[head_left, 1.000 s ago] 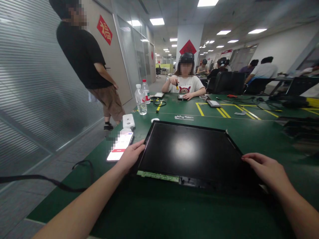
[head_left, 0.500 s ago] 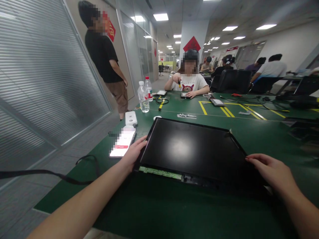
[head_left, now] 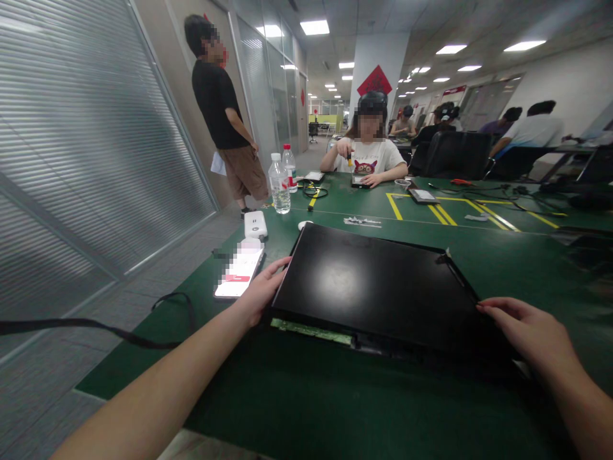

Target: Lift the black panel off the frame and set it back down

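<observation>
A black screen panel (head_left: 364, 287) lies in front of me on the green table (head_left: 268, 396), with a strip of green circuit board (head_left: 311, 331) along its near edge. Its left side stands a little proud of the thin black frame (head_left: 462, 275) around it. My left hand (head_left: 265, 291) grips the panel's left edge, the fingertips on its side and the thumb out of sight. At the right edge, my right hand (head_left: 531, 329) pinches the rim with thumb and fingers; whether it holds panel or frame there, I cannot tell.
Left of the panel are a lit phone (head_left: 239, 275) and a white device (head_left: 255, 225). Water bottles (head_left: 280, 185) stand behind them. Across the table a person (head_left: 368, 153) holds a screwdriver (head_left: 350, 160) over a small device. Another person (head_left: 223, 121) stands at left. Cables (head_left: 507, 195) lie far right.
The panel's left side has risen slightly out of the frame, with my left hand on it. My right hand stays at the right edge. The view has shifted a little.
</observation>
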### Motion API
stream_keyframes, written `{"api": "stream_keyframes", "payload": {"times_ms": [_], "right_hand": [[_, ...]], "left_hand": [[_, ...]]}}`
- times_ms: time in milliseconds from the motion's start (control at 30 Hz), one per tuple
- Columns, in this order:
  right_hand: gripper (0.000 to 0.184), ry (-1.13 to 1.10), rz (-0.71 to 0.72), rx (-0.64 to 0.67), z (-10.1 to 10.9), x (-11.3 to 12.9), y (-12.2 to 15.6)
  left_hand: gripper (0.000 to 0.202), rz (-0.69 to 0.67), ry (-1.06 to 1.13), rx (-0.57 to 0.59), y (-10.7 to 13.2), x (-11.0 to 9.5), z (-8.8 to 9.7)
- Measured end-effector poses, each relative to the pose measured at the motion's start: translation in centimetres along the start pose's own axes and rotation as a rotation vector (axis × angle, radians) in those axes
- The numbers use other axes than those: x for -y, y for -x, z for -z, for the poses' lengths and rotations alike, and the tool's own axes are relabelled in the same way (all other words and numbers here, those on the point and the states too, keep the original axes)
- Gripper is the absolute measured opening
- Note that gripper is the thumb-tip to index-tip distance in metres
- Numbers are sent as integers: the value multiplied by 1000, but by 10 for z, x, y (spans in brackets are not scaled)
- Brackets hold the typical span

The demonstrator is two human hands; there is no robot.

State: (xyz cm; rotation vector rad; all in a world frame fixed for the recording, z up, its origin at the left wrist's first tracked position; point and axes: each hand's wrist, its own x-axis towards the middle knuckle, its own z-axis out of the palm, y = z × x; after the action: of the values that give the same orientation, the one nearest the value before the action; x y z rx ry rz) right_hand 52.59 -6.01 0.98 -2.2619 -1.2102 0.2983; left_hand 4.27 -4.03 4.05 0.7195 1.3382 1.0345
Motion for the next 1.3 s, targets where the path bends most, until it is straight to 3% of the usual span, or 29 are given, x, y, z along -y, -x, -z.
{"api": "stream_keyframes", "payload": {"times_ms": [133,300,467,700,1300], "right_hand": [[37,-7,3,-12,2,5,2],[40,-15,-26,16,5,13,8],[41,-5,-20,13,5,12,7],[43,8,-5,10,3,7,5],[36,3,29,-33,-3,-2,-3]], "left_hand": [[45,-27,-17,-38,6,-5,-4],[46,-39,8,-31,10,-7,-6],[43,-77,92,46,8,-4,-8],[62,-123,-11,170,4,5,2],[71,-280,-79,195,1,10,6]]}}
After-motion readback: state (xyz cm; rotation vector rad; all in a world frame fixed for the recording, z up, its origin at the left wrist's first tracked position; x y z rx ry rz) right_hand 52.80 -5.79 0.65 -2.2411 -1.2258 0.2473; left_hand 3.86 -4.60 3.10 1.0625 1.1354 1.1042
